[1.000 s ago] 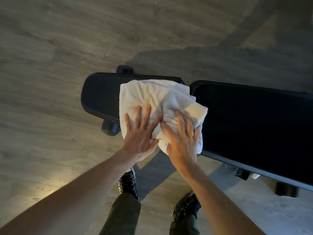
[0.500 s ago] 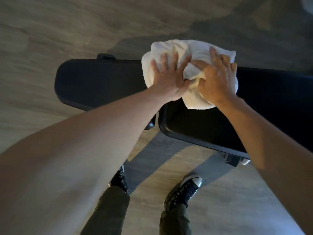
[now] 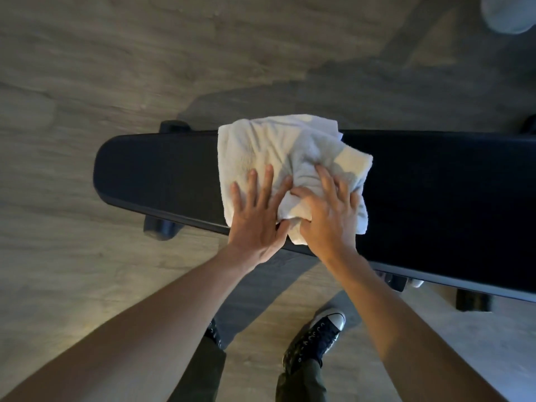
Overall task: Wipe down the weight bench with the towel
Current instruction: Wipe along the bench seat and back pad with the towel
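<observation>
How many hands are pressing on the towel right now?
2. The left hand lies flat with fingers spread on the towel at its near left part. The right hand bunches the towel's near right part. Both are over the black weight bench.

1 head view looks steeply down, close over the bench (image 3: pixel 162 166) and floor (image 3: pixel 87 82).

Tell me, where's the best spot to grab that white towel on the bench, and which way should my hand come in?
Probably grab the bunched ridge in the middle of the towel, where the right hand already pinches a fold. Come from above on the near side. The folds stand up there, so fingers can close round them; the rest lies flat on the bench under the left hand.
</observation>
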Tool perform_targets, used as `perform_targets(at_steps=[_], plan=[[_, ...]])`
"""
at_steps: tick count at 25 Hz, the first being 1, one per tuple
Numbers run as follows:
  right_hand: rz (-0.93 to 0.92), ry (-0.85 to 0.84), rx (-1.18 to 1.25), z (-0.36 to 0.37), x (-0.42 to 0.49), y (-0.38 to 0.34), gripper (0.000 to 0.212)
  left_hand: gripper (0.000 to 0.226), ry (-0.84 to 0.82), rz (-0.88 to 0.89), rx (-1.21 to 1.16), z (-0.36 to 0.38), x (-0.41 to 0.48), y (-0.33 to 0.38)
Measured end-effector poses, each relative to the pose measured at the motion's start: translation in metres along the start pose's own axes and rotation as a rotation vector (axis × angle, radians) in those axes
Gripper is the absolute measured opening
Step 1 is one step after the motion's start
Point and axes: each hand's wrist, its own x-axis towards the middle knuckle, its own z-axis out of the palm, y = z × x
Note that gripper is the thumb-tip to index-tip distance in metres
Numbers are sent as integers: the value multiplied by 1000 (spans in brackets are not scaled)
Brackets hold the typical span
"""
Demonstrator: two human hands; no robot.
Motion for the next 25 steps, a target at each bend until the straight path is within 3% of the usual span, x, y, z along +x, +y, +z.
perform_targets(at_steps=[5, 9, 15, 25], plan=[[36, -7, 16, 15, -70, -10, 59, 74, -10, 26, 16, 29, -60, 1], [1, 49, 29, 22, -102, -8, 58, 75, -23, 46, 48, 36, -87, 7], [-28, 134, -7, 21, -63, 12, 56, 83, -30, 49, 77, 31, -38, 10], [-12, 86, 20, -14, 39, 54, 39, 87, -18, 24, -31, -22, 66, 30]])
